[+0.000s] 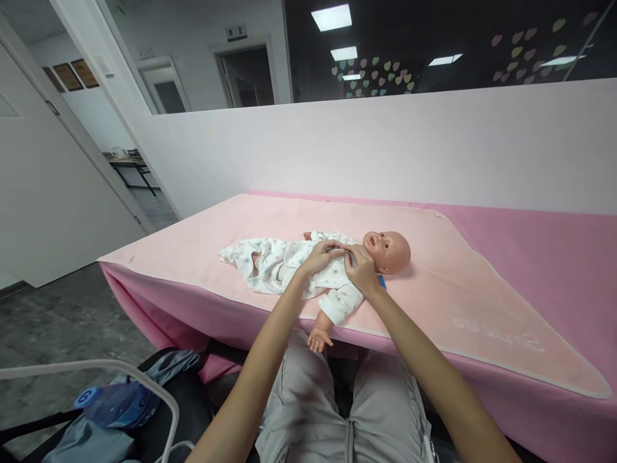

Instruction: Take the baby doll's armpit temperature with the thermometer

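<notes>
Pink cloth (544,257) drapes the work surface and falls in soft folds at the near edge, below a smooth white wall (361,154). Nearest are grey trousers (303,411), matte and creased, with a drawstring down the middle. To their left, beyond a pale curved tube (110,365), a clear bottle (128,404) with a blue cap lies on its side.

Past the knees, the doll's near arm (322,323) reaches over the surface's edge, palm up, its moulded fingers spread. The doll (388,251) lies on its back directly under both hands, its round, bald head just past the right hand and its legs out to the left. The left hand (322,256) lies across the chest, fingers bent toward the neck; the right hand (362,265) is just beside it, fingers curled in. Their fingertips come together at the upper front of the outfit (270,257); whether they pinch its cloth cannot be told. That outfit is white with a small scattered print, thin and wrinkled along the legs. Something blue (382,281) shows by the right wrist.

Underneath spreads a flat, pale pink mat (443,289) with a rounded corner. Farther off, heart shapes (376,76) dot a dark window (419,32), and a desk (132,166) with dark legs stands beyond the doorway.
</notes>
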